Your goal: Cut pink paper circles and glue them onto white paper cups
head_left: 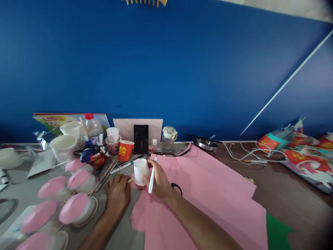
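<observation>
My right hand (160, 180) is closed around a white marker (151, 180), which points up and slants across the fingers. Its fingertips also touch the side of a small white paper cup (141, 171). The cup stands upside down on a piece of pink paper (136, 185). Left of the cup, my left hand (118, 192) lies low over the grey tabletop with its fingers curled. A light tan tip (130, 180) shows beside its fingers; what it belongs to is hidden.
Large pink sheets (208, 194) lie under my right forearm, with a black scissor handle (177, 188) on them. At left stand several cups with pink tops (75, 208). Behind are a red cup (126, 150), a phone (141, 139) and a glass jar (168, 139). White cables (249, 152) lie right.
</observation>
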The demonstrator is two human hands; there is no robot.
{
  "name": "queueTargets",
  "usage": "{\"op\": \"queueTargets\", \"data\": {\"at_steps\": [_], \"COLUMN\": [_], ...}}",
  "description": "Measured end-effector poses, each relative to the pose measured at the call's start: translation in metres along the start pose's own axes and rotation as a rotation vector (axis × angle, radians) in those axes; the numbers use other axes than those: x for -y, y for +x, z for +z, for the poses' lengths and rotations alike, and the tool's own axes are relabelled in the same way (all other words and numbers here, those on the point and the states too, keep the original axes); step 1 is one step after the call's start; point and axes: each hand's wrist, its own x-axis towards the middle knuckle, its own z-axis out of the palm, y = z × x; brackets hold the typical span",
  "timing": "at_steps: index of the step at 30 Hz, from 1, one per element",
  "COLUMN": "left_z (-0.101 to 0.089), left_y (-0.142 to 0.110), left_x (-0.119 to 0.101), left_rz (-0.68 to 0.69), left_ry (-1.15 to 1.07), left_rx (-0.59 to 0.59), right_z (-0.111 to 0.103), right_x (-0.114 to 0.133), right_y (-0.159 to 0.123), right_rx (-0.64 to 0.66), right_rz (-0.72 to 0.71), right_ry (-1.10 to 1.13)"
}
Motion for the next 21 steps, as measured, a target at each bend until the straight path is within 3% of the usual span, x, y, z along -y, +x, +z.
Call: {"op": "queueTargets", "data": {"at_steps": [2, 7, 12, 15, 18, 21], "left_z": [0.003, 0.011, 0.006, -0.001, -0.004, -0.006], "left_y": [0.003, 0.009, 0.003, -0.003, -0.007, -0.01], "left_x": [0.003, 0.011, 0.007, 0.0, -0.007, -0.014], "left_rz": [-0.029, -0.099, -0.026, 0.083, 0.181, 0.195], "left_ry": [-0.086, -0.396, -0.512, -0.526, -0.561, -0.649], "left_rx": [-0.035, -0.261, -0.444, -0.462, -0.43, -0.387], "right_z": [0.0, 0.003, 0.006, 0.006, 0.004, -0.002], "right_x": [-0.001, -0.004, 0.007, 0.012, 0.014, 0.016], "right_y": [0.0, -0.001, -0.002, -0.003, -0.003, 0.0], "right_rx": [0.023, -0.031, 0.104, 0.18, 0.074, -0.104], "right_rz": [0.008, 0.041, 0.078, 0.105, 0.055, 0.071], "right_ry": [-0.001, 0.038, -0.037, -0.103, -0.101, 0.154]}}
